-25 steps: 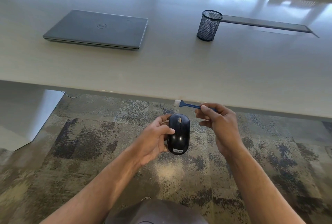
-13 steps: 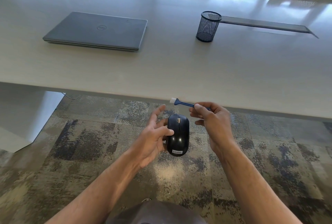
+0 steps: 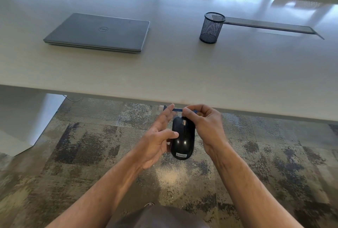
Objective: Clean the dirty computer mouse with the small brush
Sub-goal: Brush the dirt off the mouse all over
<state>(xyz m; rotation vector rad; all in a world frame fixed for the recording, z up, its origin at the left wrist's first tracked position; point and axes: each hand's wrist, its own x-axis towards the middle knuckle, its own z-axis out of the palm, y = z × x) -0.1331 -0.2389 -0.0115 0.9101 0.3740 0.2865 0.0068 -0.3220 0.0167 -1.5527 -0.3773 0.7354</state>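
Mouse (image 3: 182,137) sits in the left hand (image 3: 157,141), thumb on its side, fingers straight beyond it. Just above, the right hand (image 3: 204,125) pinches the brush (image 3: 176,110), bristles leftward. Brushing looks about to start; bristles must swing down onto the shell.

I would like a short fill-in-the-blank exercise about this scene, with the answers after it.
1. The black mouse carries the label ____.
2. The right hand pinches the handle of the blue ____.
3. The laptop on the table is ____, not open.
4. The mesh pen cup stands to the ____ of the laptop.

Answers: Lenovo; brush; closed; right
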